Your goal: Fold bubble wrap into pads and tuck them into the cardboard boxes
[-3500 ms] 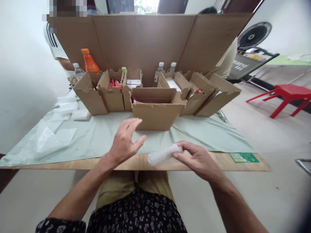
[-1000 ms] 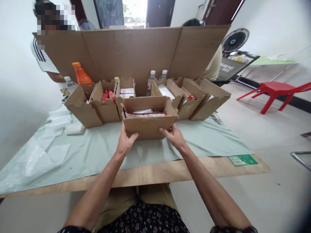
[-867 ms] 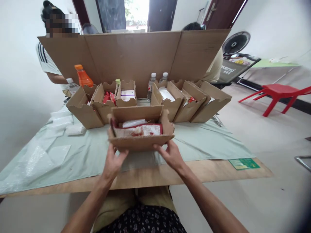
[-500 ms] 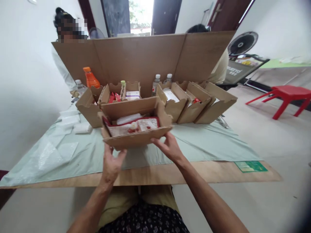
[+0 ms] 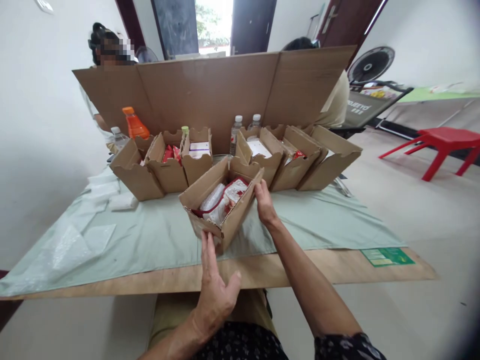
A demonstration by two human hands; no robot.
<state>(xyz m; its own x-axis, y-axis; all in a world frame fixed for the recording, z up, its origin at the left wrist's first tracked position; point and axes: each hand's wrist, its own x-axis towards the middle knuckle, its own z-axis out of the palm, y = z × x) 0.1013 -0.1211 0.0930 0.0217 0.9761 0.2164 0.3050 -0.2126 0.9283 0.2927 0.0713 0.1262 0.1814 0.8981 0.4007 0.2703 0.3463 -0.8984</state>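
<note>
An open cardboard box (image 5: 240, 220) stands on the green cloth in front of me, turned at an angle. Inside it lie a clear plastic-wrapped item (image 5: 212, 197) and a white pack with red edging (image 5: 235, 192). The flat fingers of my left hand (image 5: 215, 287) touch the box's near end, thumb spread apart. At the far right corner, my right hand (image 5: 265, 202) holds the box's side, its fingertips partly hidden.
A row of cardboard boxes (image 5: 137, 172) stands behind, holding packs. A cardboard screen (image 5: 206, 95) rises behind bottles, including an orange bottle (image 5: 135, 124). Bubble wrap (image 5: 75, 245) lies left on the cloth (image 5: 311, 220). A person (image 5: 108, 50) sits beyond; a red stool (image 5: 446, 145) stands right.
The box has turned from crosswise to slanting, its near end now toward me. My left hand has shifted right along it with fingers straightened; my right hand has moved to the far corner.
</note>
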